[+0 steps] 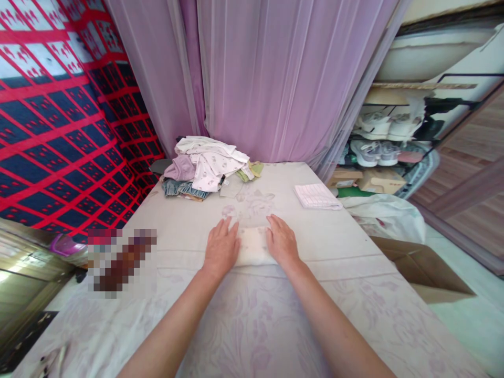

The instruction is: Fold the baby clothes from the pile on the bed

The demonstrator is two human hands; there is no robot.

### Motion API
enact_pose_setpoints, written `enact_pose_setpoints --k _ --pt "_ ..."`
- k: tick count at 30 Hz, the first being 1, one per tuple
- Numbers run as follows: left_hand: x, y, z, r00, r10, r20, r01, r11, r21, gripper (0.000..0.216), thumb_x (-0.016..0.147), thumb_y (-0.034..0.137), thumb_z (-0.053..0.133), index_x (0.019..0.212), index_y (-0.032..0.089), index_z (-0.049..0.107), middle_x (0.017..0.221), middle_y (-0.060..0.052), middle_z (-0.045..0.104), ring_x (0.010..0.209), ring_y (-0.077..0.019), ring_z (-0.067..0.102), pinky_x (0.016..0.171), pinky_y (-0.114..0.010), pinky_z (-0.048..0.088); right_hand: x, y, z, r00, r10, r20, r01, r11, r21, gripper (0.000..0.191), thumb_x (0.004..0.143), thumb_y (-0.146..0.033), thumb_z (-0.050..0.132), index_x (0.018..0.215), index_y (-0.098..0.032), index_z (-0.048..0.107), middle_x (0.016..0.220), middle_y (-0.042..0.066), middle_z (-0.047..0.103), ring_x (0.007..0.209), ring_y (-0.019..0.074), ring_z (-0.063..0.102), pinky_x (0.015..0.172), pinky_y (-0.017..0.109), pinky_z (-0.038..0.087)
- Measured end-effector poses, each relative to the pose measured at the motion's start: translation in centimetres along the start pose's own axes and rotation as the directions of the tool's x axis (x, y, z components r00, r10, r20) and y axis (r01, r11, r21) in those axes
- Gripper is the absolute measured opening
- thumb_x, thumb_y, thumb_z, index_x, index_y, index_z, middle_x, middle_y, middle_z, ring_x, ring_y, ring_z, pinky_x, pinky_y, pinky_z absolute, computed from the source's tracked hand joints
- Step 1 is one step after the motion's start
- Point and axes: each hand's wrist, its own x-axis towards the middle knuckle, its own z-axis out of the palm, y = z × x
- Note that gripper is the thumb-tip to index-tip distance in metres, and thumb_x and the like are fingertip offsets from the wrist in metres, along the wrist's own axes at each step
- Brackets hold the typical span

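Observation:
A small folded cream cloth [254, 245] with faint prints lies on the pale floral bed cover [252, 320], straight in front of me. What garment it is, if any, cannot be made out. My left hand [222, 245] rests at its left edge, fingers stretched forward and palm down. At the right edge, my right hand [281, 240] lies with extended fingers touching the cloth. Neither hand is closed around anything. Farther back on the left sits a loose pile of clothes [212, 163], white printed, mauve, green and denim-like.
To the right lies a folded pink-and-white checked cloth [317, 196]. Beyond the bed hang purple curtains [275, 79]. A red-and-navy patterned fabric [59, 121] hangs at left. Shoes [374, 152] on a rack and an open cardboard box [421, 268] stand at right. A patch at left is blurred.

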Motion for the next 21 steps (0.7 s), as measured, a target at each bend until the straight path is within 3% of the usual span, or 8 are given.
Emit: enact_pose_setpoints --k 2,5,11,16,18,21 --pt "0.0 0.8 0.7 0.992 0.110 0.055 -0.109 0.994 -0.030 0.045 0.094 0.034 0.035 0.136 0.020 0.046 0.150 -0.009 0.035 0.140 -0.0285 0.026 0.113 -0.048 0.021 -0.5 -0.5 0.1 0.991 -0.103 0.086 0.105 0.994 -0.010 0.045 0.094 -0.028 0.033 0.136 -0.018 0.045 0.144 0.011 0.044 0.135 0.0242 0.033 0.110 0.048 0.026" --pt "0.0 1.1 2.2 0.982 0.137 0.128 -0.132 0.990 -0.046 0.051 0.096 0.041 0.031 0.140 0.018 0.042 0.150 -0.009 0.035 0.140 -0.0282 0.024 0.114 -0.050 0.017 -1.1 -0.9 0.8 0.963 -0.125 0.238 0.136 0.990 -0.033 0.049 0.093 -0.032 0.033 0.140 -0.018 0.041 0.148 0.011 0.037 0.139 0.0252 0.027 0.111 0.055 0.018" --pt "-0.1 0.4 3.8 0.982 0.151 0.112 -0.150 0.989 -0.018 0.057 0.093 0.047 0.038 0.142 0.018 0.039 0.151 -0.008 0.033 0.141 -0.0266 0.023 0.115 -0.049 0.014 -1.2 -0.6 2.0 0.956 -0.084 0.283 0.105 0.993 -0.060 0.050 0.093 -0.033 0.032 0.142 -0.020 0.039 0.151 0.008 0.031 0.141 0.0244 0.021 0.111 0.058 0.015" --pt "0.0 0.1 4.1 0.986 0.148 0.070 -0.148 0.989 -0.003 0.055 0.093 0.049 0.038 0.140 0.020 0.042 0.149 -0.007 0.037 0.140 -0.0259 0.027 0.114 -0.050 0.019 -1.4 -0.1 2.0 0.967 -0.112 0.227 0.111 0.994 0.019 0.047 0.093 -0.031 0.035 0.138 -0.020 0.045 0.149 0.009 0.037 0.139 0.0237 0.026 0.110 0.051 0.023" --pt "-0.4 0.0 3.9 0.987 0.159 0.022 -0.159 0.987 0.003 0.054 0.093 0.049 0.039 0.138 0.020 0.045 0.148 -0.008 0.039 0.139 -0.0265 0.029 0.113 -0.050 0.021 -1.7 0.9 1.6 0.985 -0.114 0.132 0.106 0.992 0.066 0.045 0.092 -0.029 0.036 0.134 -0.018 0.050 0.146 0.010 0.041 0.136 0.0227 0.032 0.109 0.044 0.030" --pt "-1.7 0.1 3.2 0.967 0.246 -0.058 -0.246 0.969 0.006 0.049 0.092 0.048 0.044 0.132 0.020 0.051 0.145 -0.009 0.043 0.137 -0.0270 0.032 0.114 -0.050 0.021 -2.3 2.9 0.7 1.000 -0.019 -0.008 0.019 0.995 0.099 0.041 0.090 -0.024 0.037 0.124 -0.018 0.059 0.133 0.010 0.056 0.123 0.0209 0.049 0.104 0.037 0.037"
